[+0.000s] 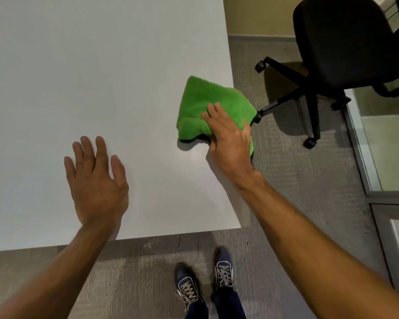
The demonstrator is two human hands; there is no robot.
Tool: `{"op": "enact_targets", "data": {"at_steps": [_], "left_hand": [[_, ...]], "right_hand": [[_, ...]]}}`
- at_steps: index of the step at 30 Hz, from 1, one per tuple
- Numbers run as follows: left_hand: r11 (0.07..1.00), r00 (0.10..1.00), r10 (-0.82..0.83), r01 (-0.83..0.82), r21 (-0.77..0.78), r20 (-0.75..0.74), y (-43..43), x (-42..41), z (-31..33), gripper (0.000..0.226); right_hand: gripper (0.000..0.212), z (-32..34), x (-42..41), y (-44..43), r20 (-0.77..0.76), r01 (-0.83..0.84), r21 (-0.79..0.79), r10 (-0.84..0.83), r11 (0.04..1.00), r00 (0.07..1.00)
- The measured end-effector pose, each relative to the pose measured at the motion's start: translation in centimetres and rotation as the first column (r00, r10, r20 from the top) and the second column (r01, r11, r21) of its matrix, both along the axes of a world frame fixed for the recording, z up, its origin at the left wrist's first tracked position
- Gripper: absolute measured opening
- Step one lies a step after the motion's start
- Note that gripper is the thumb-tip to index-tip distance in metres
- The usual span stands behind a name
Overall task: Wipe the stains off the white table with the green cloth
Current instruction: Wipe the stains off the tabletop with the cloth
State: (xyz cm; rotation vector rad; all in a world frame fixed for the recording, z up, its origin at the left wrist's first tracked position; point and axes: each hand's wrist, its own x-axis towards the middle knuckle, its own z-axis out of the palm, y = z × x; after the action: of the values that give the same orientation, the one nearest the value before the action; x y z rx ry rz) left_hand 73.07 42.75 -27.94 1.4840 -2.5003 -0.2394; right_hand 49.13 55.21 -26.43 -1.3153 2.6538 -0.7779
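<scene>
We are pinching the green cloth [209, 104] with our right hand [230, 139] at the white table [78, 65]'s three-o'clock edge, left hand [97, 180] spread empty, risking dragging it overboard

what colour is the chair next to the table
Black, seat and wheeled base alike; the chair shows in the head view.

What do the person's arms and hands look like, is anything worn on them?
Both forearms are bare with no sleeves in view. The left hand and right hand wear no gloves, and no watch, bracelet or rings are visible.
</scene>
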Motion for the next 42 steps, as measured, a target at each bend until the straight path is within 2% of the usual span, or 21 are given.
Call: {"op": "enact_targets", "data": {"at_steps": [6, 11, 14, 17, 19, 23, 25, 28, 33, 38, 42], "left_hand": [[0.995, 0.982, -0.098, 0.097, 0.015, 0.159, -0.3, -0.2, 0.2, 0.064], [0.937, 0.93, -0.35, 0.349, 0.025, 0.117, 1.0, -4.5, -0.1, 0.063], [0.934, 0.933, -0.355, 0.35, 0.073, 0.063, 0.8, -5.1, -0.3, 0.062], [0.933, 0.932, -0.358, 0.355, 0.064, 0.048, 0.8, -4.7, -0.3, 0.061], [0.931, 0.931, -0.362, 0.358, 0.071, 0.041, 0.8, -4.9, -0.2, 0.061], [0.933, 0.932, -0.358, 0.355, 0.057, 0.057, 0.8, -4.8, -0.2, 0.061], [0.931, 0.931, -0.363, 0.36, 0.063, 0.044, 0.7, -4.8, -0.1, 0.062], [0.933, 0.933, -0.357, 0.353, 0.068, 0.055, 0.8, -4.9, -0.1, 0.062], [0.937, 0.935, -0.346, 0.339, 0.081, 0.083, 0.9, -5.0, 0.0, 0.062], [0.938, 0.936, -0.342, 0.335, 0.086, 0.082, 0.8, -5.1, 0.1, 0.062], [0.939, 0.938, -0.34, 0.335, 0.074, 0.066, 0.9, -5.1, 0.0, 0.062]], "right_hand": [[0.059, -0.3, -3.9, -5.5, -0.028, 0.069, 0.035, -0.068, 0.997, 0.997], [0.056, -0.7, -3.8, -5.3, -0.059, 0.074, 0.013, -0.073, 0.997, 0.996], [0.046, -0.1, -3.1, -4.7, -0.074, 0.068, -0.021, -0.069, 0.997, 0.995], [0.042, 0.5, -0.8, -1.2, -0.075, 0.073, -0.091, -0.08, 0.993, 0.994], [0.052, 0.7, 2.6, 3.3, -0.05, 0.043, -0.11, -0.048, 0.993, 0.998], [0.062, -0.6, 9.9, 13.0, -0.047, -0.053, -0.07, 0.05, 0.996, 0.998], [0.065, -1.0, 11.0, 14.7, -0.077, -0.11, -0.002, 0.109, 0.994, 0.991], [0.069, -0.7, 8.6, 12.1, -0.078, -0.124, 0.068, 0.129, 0.99, 0.989], [0.067, 0.2, 1.8, 3.1, 0.054, -0.036, 0.125, 0.029, 0.991, 0.998], [0.062, 0.2, -6.5, -7.2, -0.009, 0.024, 0.191, -0.023, 0.981, 1.0], [0.053, 0.7, -7.0, -9.4, -0.023, 0.055, 0.141, -0.052, 0.988, 0.998]]}}
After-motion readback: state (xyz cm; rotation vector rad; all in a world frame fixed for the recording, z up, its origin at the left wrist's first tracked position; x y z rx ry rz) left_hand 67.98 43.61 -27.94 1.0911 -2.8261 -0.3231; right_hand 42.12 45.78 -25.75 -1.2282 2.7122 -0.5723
